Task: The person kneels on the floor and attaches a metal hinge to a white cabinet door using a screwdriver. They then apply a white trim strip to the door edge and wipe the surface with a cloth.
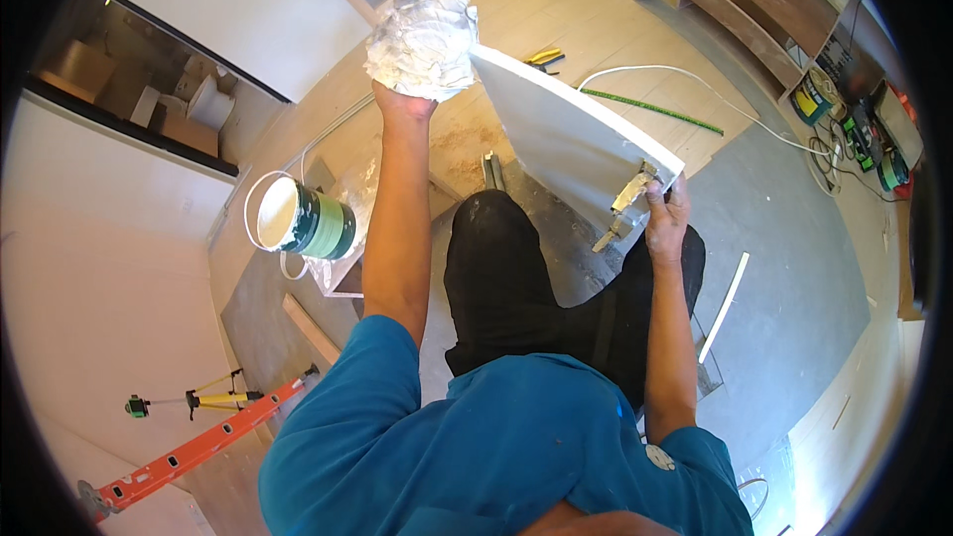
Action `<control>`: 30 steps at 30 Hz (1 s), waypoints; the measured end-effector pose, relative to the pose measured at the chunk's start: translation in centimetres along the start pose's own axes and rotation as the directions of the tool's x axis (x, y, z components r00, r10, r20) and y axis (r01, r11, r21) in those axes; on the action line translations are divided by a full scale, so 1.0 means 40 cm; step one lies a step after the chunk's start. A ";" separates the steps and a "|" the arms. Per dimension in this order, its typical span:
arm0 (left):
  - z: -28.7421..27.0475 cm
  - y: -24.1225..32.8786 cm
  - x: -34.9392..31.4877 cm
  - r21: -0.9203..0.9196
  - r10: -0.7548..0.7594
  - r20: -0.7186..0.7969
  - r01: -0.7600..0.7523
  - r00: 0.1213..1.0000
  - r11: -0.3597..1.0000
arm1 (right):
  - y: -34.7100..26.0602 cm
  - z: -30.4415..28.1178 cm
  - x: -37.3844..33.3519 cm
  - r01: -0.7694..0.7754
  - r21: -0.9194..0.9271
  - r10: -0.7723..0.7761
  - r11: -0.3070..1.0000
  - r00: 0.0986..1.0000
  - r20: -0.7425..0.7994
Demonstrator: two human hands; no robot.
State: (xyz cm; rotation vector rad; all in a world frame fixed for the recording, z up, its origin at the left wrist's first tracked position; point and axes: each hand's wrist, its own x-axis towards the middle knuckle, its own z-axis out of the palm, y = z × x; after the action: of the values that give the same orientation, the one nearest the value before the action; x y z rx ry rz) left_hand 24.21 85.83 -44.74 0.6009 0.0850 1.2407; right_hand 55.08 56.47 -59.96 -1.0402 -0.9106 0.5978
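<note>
My left hand [405,104] is raised at the end of a stretched arm, closed around a crumpled white wad [422,45] that looks like paper or cloth. Its fingers are mostly hidden by the wad. In front of me a white panel [556,129] stands tilted, its far corner beside the wad; I cannot tell whether they touch. My right hand [667,218] grips the panel's near corner, next to metal, hinge-like fittings [627,197] with yellowish patches. The panel's near end is close to my right knee, and my knees are bent.
To the left, a dark green bucket [333,228] lies tilted near a wooden piece [310,328]. An orange spirit level [199,449] and a tripod laser level [213,400] are lower left. Yellow-handled pliers [544,58], a white cable [685,71] and a white strip [725,306] lie on the floor. Wooden furniture [745,15] stands far right.
</note>
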 end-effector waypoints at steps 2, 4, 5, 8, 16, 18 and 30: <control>0.010 -0.024 -0.047 -0.022 0.038 0.017 -0.038 0.999 0.999 | 0.015 -0.009 -0.008 -0.015 -0.005 0.015 1.000 1.000 -0.009; 0.001 -0.043 -0.080 -0.062 0.112 0.085 -0.107 0.990 0.992 | 0.018 -0.012 -0.002 -0.021 -0.001 0.021 1.000 1.000 0.008; 0.000 -0.041 -0.080 -0.001 0.113 -0.004 -0.113 0.994 0.994 | 0.019 -0.011 -0.003 -0.027 0.008 0.027 1.000 0.999 0.022; -0.006 -0.027 -0.110 0.089 0.128 -0.245 -0.109 0.961 0.990 | -0.038 -0.032 0.019 -0.079 0.001 0.078 0.997 0.981 0.181; -0.020 -0.423 -0.281 -0.466 0.017 -0.570 -0.340 0.821 0.817 | -0.340 0.106 0.249 0.470 -0.677 0.212 0.566 0.711 0.671; -0.059 -0.507 -0.329 -0.295 0.050 -0.635 -0.302 0.771 0.907 | -0.300 0.125 0.320 0.808 -0.522 0.132 0.275 0.506 0.852; 0.031 -0.369 -0.458 -0.095 0.032 -0.669 -0.129 0.743 0.987 | -0.291 0.169 0.300 0.659 -0.730 0.175 0.184 0.709 0.684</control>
State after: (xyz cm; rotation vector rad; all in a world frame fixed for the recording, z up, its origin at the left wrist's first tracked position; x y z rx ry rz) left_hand 31.12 65.95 -55.36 0.0084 0.5805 1.4881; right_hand 55.45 64.33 -43.73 -1.7811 -2.2852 -0.0999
